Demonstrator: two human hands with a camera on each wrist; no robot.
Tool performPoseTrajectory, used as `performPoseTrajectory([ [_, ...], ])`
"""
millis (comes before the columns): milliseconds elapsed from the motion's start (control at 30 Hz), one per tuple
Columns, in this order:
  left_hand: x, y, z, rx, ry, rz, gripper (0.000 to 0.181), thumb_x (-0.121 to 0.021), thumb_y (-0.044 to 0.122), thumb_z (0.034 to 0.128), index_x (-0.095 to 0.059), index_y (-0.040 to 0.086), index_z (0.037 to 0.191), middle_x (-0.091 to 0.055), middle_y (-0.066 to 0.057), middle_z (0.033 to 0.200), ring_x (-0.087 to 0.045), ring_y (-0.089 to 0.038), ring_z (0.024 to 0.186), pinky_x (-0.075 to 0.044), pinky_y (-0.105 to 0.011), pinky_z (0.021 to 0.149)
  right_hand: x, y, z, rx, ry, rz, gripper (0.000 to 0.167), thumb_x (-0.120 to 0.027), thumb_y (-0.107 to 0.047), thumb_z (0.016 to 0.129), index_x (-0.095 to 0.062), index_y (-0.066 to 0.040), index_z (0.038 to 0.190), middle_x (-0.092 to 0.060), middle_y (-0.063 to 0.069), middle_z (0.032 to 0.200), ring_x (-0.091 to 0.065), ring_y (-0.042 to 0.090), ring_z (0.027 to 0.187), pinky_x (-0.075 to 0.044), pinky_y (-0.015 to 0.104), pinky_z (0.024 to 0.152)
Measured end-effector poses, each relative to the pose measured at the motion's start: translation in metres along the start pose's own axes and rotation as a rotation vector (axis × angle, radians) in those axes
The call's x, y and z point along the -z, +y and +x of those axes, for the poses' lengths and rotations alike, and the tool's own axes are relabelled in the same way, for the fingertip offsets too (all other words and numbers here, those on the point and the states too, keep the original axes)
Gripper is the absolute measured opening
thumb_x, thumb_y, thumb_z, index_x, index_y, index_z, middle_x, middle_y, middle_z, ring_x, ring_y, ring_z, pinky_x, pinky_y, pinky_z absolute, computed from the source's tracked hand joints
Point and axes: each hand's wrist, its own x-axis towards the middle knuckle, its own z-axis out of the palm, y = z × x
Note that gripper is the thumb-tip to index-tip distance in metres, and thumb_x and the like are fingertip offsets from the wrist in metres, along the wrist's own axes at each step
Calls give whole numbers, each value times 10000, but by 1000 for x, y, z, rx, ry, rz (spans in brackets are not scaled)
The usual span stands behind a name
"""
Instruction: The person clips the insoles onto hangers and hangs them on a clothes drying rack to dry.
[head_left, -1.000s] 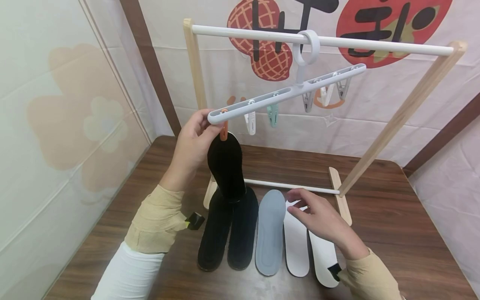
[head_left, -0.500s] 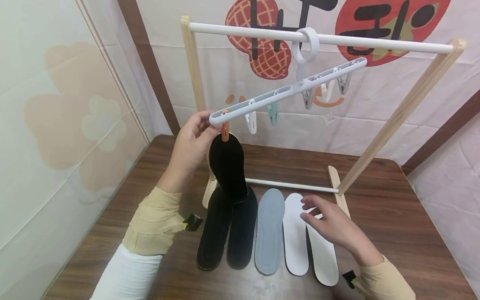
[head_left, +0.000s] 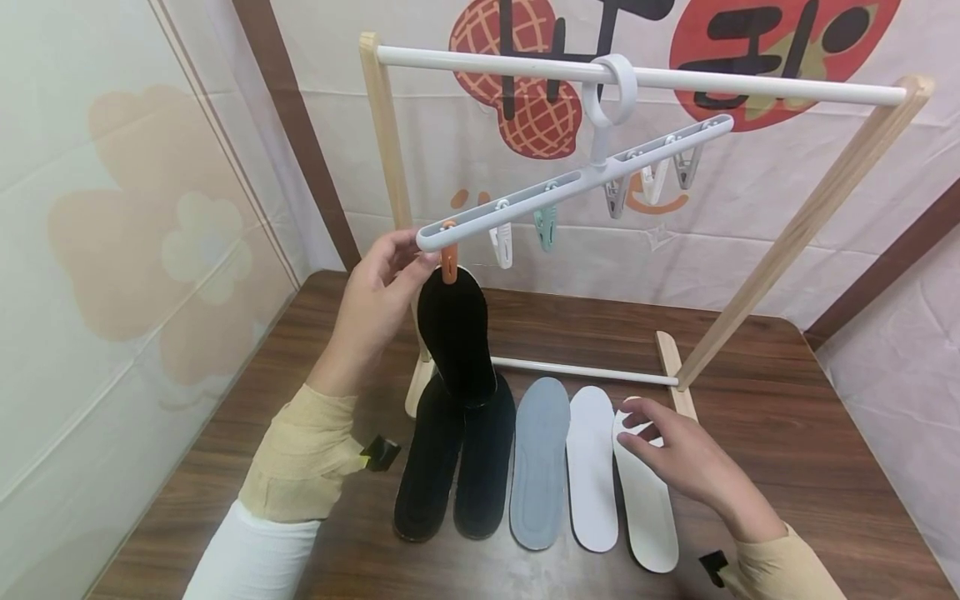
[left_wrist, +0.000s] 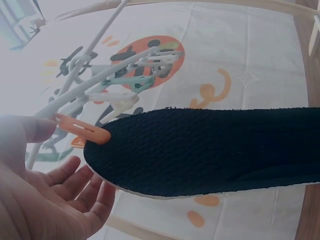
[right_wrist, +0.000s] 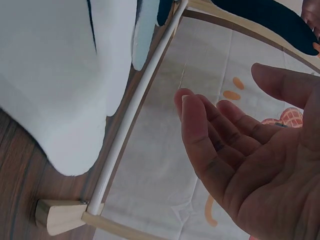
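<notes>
Five insoles (head_left: 538, 467) are laid on the tabletop (head_left: 787, 483), the right hand (head_left: 678, 442), loosely curled, empty, held over the rightmost; beyond, a black insole (head_left: 453, 337) is hung by an orange clip (head_left: 449, 265) beside the left hand (head_left: 375, 300), its fingers parted, empty.

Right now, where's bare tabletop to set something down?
Bare wooden table: the stretch right of the rack's right foot, and the strip between the rack's lower bar and the back edge. Crowded: front middle, with two black insoles, a gray insole and two white insoles, the right hand near the rightmost; another black insole hangs above.
</notes>
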Motion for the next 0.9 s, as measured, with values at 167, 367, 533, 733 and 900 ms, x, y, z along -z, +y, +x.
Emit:
performPoseTrajectory([
  [167, 2, -1, -4, 7, 23, 57, 382, -629, 214, 998, -566, 24, 1324, -626, -90, 1266, -586, -147, 1114, -440, -335, 1009, 0, 4, -2, -10, 12, -14, 331, -685, -209, 969, -608, -79, 1263, -703, 91, 1156, -703, 221, 945, -547, 401, 759],
  [367, 5, -2, -11, -8, 27, 57, 376, -633, 179, 989, -563, 24, 1325, -599, -73, 1271, -577, -152, 1087, -456, -293, 948, -1, 8, -4, -47, -11, -15, 372, -689, -224, 967, -601, -57, 1288, -702, 102, 1147, -701, 221, 927, -546, 379, 732],
  [533, 8, -6, -18, -15, 16, 45, 383, -630, 161, 993, -547, 1, 1330, -593, -70, 1264, -578, -147, 1107, -446, -273, 971, -1, 11, -6, -82, -20, -3, 394, -688, -230, 964, -591, -45, 1298, -700, 115, 1142, -699, 210, 915, -540, 363, 713],
  [733, 10, -8, -24, 1, 13, 68, 413, -640, 190, 989, -542, -3, 1340, -604, -73, 1252, -581, -150, 1116, -452, -263, 963, -3, 16, -10, -115, -28, 1, 403, -687, -231, 964, -585, -40, 1304, -701, 127, 1151, -701, 194, 910, -538, 348, 695],
  [900, 11, -6, -30, -4, 7, 84, 414, -644, 183, 981, -545, -4, 1337, -596, -63, 1263, -576, -156, 1102, -457, -254, 939, -6, 19, -13, -125, -30, -33, 396, -689, -234, 963, -593, -33, 1291, -708, 107, 1114, -707, 231, 938, -555, 387, 722],
])
